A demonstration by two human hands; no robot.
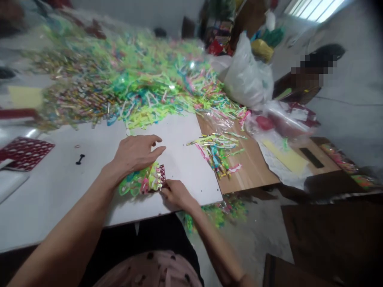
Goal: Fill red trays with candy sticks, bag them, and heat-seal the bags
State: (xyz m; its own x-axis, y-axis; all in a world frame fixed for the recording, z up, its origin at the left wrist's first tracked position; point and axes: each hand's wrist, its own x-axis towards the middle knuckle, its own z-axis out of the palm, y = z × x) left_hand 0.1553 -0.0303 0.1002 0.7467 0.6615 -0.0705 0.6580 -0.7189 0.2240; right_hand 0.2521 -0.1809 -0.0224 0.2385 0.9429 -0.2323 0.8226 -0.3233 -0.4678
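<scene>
My left hand (136, 151) reaches over the white tabletop with its thumb and fingers apart, just above a small bundle of plastic pieces (142, 183). Green loops, pink bits and yellow-white strips make up this bundle. A dark red patterned card (162, 174) shows at its right edge. At the card's lower corner, the fingers of my right hand (178, 193) are pinched together on it. How far the card runs under the pieces is hidden.
A large heap of green, pink and blue plastic pieces (155, 91) covers the back. Pencil-like sticks (221, 153) lie on the brown board (248, 171). At left are a red patterned sheet (32, 151) and a small black piece (80, 159). A white plastic bag (249, 77) stands back right.
</scene>
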